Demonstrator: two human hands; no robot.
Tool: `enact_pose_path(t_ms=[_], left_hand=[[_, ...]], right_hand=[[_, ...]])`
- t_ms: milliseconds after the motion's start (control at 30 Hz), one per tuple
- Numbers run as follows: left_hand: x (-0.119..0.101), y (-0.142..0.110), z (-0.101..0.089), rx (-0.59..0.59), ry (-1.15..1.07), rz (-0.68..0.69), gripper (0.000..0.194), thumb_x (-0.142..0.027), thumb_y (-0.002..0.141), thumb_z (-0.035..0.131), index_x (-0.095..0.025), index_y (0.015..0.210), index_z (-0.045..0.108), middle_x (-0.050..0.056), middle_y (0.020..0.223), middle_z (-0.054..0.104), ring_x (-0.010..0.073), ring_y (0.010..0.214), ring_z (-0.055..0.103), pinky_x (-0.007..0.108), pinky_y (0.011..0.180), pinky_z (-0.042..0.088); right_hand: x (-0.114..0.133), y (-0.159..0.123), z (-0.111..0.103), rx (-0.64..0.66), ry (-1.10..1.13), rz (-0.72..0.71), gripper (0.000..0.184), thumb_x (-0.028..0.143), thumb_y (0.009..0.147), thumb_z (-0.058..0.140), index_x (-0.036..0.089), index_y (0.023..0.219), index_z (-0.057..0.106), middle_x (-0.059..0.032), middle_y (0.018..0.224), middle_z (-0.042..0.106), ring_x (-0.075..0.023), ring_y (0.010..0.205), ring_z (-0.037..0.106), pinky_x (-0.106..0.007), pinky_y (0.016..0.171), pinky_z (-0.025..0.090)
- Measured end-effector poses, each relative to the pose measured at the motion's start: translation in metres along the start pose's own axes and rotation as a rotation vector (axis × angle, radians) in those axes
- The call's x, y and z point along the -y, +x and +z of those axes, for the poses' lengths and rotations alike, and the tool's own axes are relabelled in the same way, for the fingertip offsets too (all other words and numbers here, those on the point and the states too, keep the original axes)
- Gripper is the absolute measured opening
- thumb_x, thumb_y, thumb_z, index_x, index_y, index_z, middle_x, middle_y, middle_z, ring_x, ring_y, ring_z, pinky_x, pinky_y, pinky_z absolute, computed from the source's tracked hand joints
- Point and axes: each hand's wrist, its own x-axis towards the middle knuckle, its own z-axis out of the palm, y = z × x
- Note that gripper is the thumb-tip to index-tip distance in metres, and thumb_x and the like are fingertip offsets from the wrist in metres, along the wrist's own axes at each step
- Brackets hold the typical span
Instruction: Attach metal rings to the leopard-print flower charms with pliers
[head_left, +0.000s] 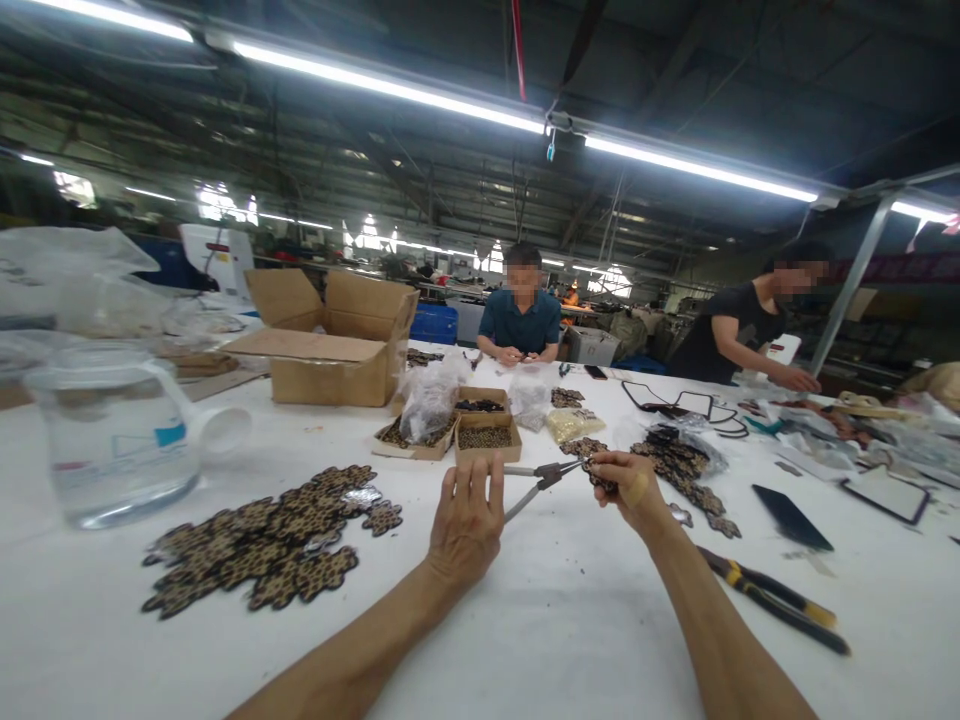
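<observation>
My left hand [466, 515] is closed around the grey handles of long-nosed pliers [550, 473], whose handles are spread apart. The jaws point right and reach the edge of a leopard-print, flower-shaped piece [595, 471]. Whether they grip it is too small to tell. That piece is pinched in the fingers of my right hand [632, 487], which has a tan bandage on it. A pile of matching leopard-print pieces [292, 530] lies left of my left hand. More such pieces [675, 465] lie beyond my right hand. Small boxes of brass-coloured bits [487, 450] stand ahead of my hands.
A clear water jug [112, 440] stands at left, near an open cardboard box [330, 375]. Black-and-yellow pliers [780, 600] and a dark phone [791, 517] lie at right. One person [521, 315] sits opposite; another [739, 330] stands at the right over cluttered materials.
</observation>
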Motion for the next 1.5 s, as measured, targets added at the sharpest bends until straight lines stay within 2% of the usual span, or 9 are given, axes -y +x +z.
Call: enact_pose_path(t_ms=[400,867,1000,1167,1367,1500], left_hand=[[0.004,0.001,0.003,-0.019,-0.021,0.038,0.061,-0.004,0.084,0.044,-0.005,0.145,0.041,0.025,0.127,0.055,0.0358,0.122,0.05,0.055,0.105,0.036],[0.0,0.0,0.004,0.014,0.027,0.021,0.056,-0.003,0.085,0.044,-0.003,0.141,0.045,0.025,0.128,0.055,0.0365,0.12,0.051,0.054,0.106,0.035],[0.002,-0.001,0.005,-0.01,0.032,0.022,0.056,-0.004,0.085,0.044,-0.004,0.142,0.045,0.025,0.128,0.055,0.0365,0.121,0.051,0.054,0.105,0.036],[0.005,0.0,0.005,-0.038,0.031,0.063,0.057,-0.006,0.088,0.043,-0.007,0.144,0.041,0.025,0.129,0.056,0.0351,0.123,0.051,0.053,0.106,0.036],[0.004,-0.002,0.006,-0.038,0.032,0.094,0.057,-0.006,0.089,0.042,-0.008,0.146,0.039,0.023,0.127,0.058,0.0338,0.123,0.052,0.052,0.107,0.035],[0.003,-0.004,0.007,-0.078,0.008,0.099,0.058,-0.006,0.089,0.042,-0.01,0.146,0.038,0.022,0.128,0.058,0.0333,0.124,0.052,0.051,0.107,0.035]], right_hand=[[0.008,-0.002,-0.002,0.007,0.016,-0.013,0.034,0.025,0.059,0.08,0.009,0.088,0.072,-0.0012,0.054,0.061,-0.0129,0.039,0.054,-0.022,0.033,0.039],[0.006,-0.004,-0.003,0.012,0.007,0.023,0.039,0.028,0.059,0.084,0.01,0.091,0.071,-0.0021,0.06,0.063,-0.0149,0.044,0.059,-0.024,0.038,0.047],[0.005,-0.004,-0.005,0.04,0.038,0.072,0.041,0.029,0.06,0.085,0.012,0.094,0.071,-0.0023,0.066,0.065,-0.0148,0.049,0.061,-0.025,0.042,0.05],[0.003,-0.001,-0.01,0.035,0.058,0.125,0.04,0.026,0.058,0.087,0.011,0.091,0.071,-0.0016,0.064,0.064,-0.0123,0.049,0.059,-0.024,0.043,0.05],[-0.003,0.001,-0.01,0.006,0.032,0.107,0.04,0.027,0.057,0.087,0.011,0.09,0.071,-0.0036,0.061,0.066,-0.0154,0.047,0.061,-0.025,0.04,0.049],[-0.007,0.006,-0.013,0.004,0.053,0.119,0.039,0.026,0.057,0.085,0.011,0.091,0.072,-0.0048,0.065,0.067,-0.0126,0.047,0.058,-0.023,0.04,0.047]])
